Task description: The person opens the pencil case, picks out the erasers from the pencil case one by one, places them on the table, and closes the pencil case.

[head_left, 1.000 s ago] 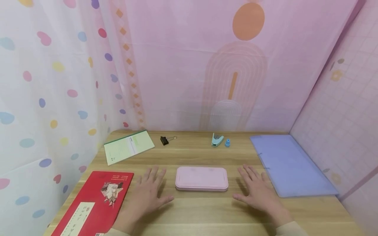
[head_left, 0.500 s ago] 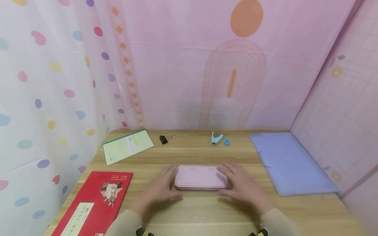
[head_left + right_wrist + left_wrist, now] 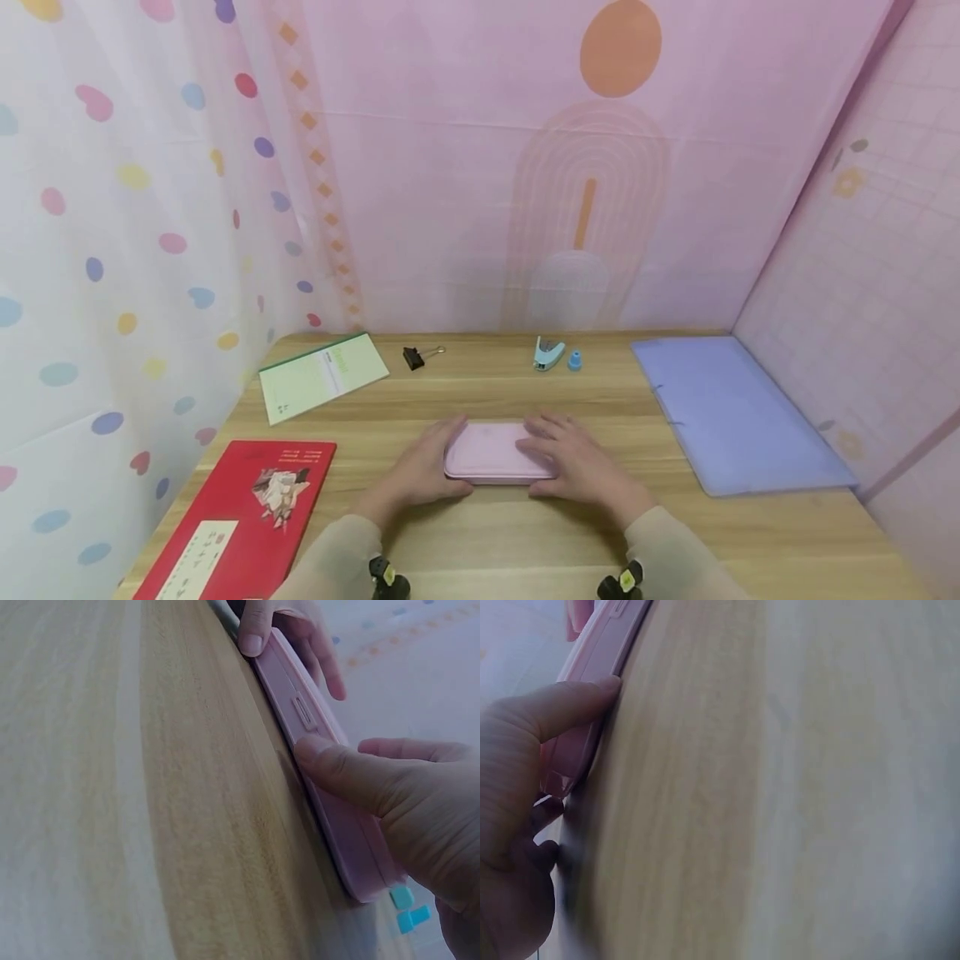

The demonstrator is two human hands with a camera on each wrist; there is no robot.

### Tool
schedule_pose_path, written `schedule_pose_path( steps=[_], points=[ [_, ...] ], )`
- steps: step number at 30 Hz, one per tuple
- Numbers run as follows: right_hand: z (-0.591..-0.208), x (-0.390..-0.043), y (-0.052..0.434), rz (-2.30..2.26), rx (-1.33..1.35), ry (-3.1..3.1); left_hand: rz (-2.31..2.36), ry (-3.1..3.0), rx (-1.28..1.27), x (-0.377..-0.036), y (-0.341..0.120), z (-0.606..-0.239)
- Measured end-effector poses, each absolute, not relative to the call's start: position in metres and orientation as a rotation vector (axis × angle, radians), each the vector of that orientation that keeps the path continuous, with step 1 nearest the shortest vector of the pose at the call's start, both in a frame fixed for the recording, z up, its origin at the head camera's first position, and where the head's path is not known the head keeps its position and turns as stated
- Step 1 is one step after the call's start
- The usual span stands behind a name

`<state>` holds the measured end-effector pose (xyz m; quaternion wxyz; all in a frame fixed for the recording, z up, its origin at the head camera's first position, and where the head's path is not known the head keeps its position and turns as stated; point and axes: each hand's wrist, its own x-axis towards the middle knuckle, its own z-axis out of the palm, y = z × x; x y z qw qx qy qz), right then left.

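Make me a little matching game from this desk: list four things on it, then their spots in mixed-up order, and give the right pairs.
Things:
1. pink case
2. red book
3. purple folder
4. black binder clip

Places:
A. along the right edge of the table
B. near left corner
C. at the back, beside the green-edged booklet
D. in the middle, between the left hand and right hand

Pairs: 1-D, 2-B, 3-A, 4-C

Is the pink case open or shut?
Shut: the pink case lies flat, its lid seam closed in the right wrist view, both thumbs at its front edge.
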<state>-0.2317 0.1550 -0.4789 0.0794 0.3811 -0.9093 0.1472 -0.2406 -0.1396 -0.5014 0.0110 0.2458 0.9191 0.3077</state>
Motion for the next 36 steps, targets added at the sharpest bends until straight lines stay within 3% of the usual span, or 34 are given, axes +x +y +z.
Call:
schedule_pose_path(
  steps=[15, 36],
  points=[
    [-0.4869, -0.2359, 0.159, 0.551, 1.11, -2.74, 1.036, 2.869, 0.697, -0.2446, -0.1371, -0.5075],
    [-0.4863, -0.2343, 0.1599, 0.365, 1.228, -2.614, 0.964, 2.909, 0.727, -0.2457, -0.1392, -0.5058]
  ],
)
